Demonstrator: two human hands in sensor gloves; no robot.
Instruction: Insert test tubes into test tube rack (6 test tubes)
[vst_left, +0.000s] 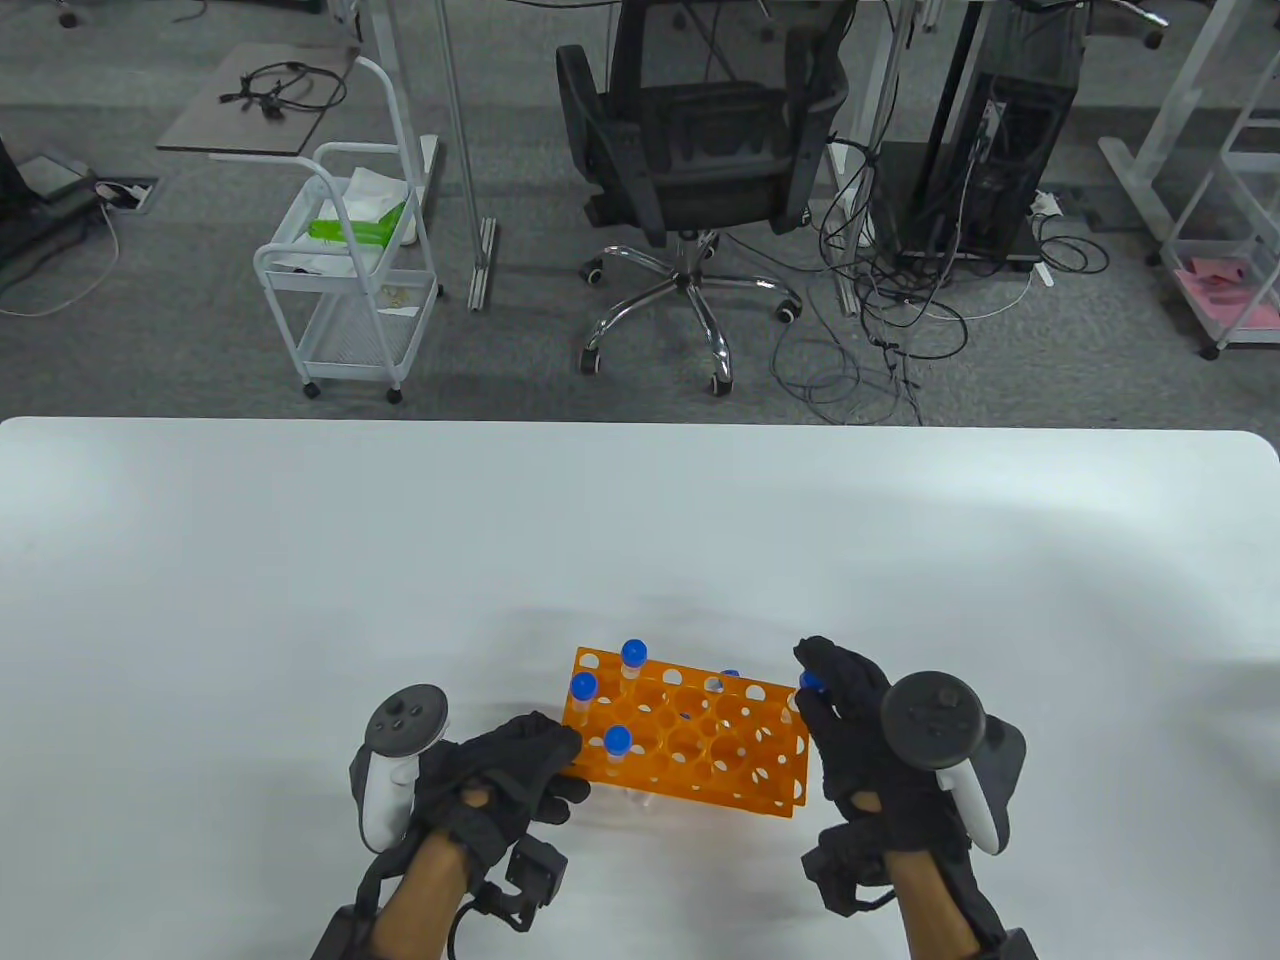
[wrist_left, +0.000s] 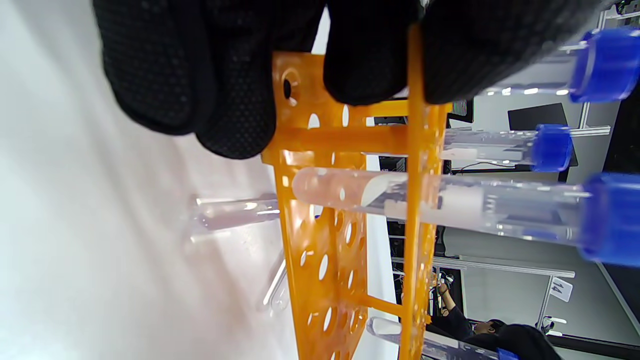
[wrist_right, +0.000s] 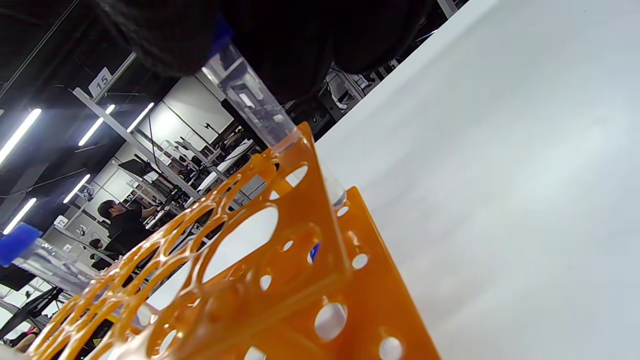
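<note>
Office chair (vst_left: 690, 150) and white cart (vst_left: 345, 270) stand beyond table (vst_left: 300, 560)

An orange perforated plastic rack (vst_left: 690, 735) carries clear tubes with blue caps (vst_left: 633, 652); black dotted gloves (wrist_left: 210, 75); white table (vst_left: 300, 560)

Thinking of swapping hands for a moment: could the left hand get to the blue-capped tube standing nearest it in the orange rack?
Probably yes. The left hand already grips the rack's near-left end, and that tube stands just beside its fingers with nothing between; but reaching it means letting go of the rack.
</note>
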